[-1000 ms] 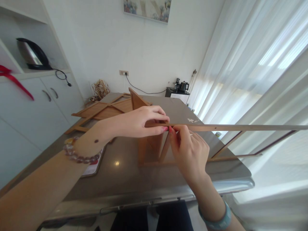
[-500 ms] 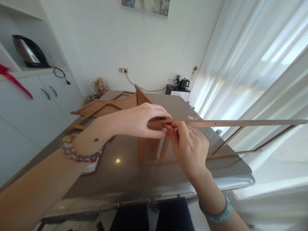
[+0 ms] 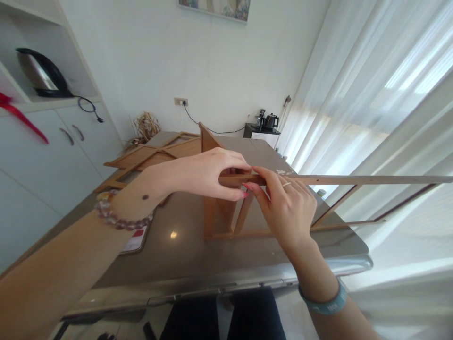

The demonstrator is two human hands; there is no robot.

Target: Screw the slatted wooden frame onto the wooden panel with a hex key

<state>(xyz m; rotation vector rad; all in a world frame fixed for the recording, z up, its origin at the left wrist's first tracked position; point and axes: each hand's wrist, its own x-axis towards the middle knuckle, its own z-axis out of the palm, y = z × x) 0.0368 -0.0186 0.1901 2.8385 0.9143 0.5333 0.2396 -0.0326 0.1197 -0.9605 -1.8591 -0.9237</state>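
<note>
A wooden frame (image 3: 354, 180) stands on its side on the table, its long upper rail running off to the right. My left hand (image 3: 212, 174) wraps the rail near its left end, thumb on the near side and fingers over the far side. Close beside it, my right hand (image 3: 292, 208) pinches the same rail, index finger over the top edge and thumb against the near face. The two thumb tips nearly meet. Whether a small part sits between the fingertips is hidden. An upright wooden panel (image 3: 208, 138) rises behind my left hand.
More wooden frame pieces (image 3: 141, 163) lie on the grey table (image 3: 184, 264) at the left. A tablet-like flat object (image 3: 136, 242) lies under my left wrist. Dried stalks (image 3: 146, 125) stand beyond the table, a kettle (image 3: 42, 73) on the left shelf, curtains (image 3: 339, 118) at the right.
My right hand has shifted slightly right, and its index finger has moved from under the rail to its top edge. My left thumb and fingers are spread a little wider around the rail.
</note>
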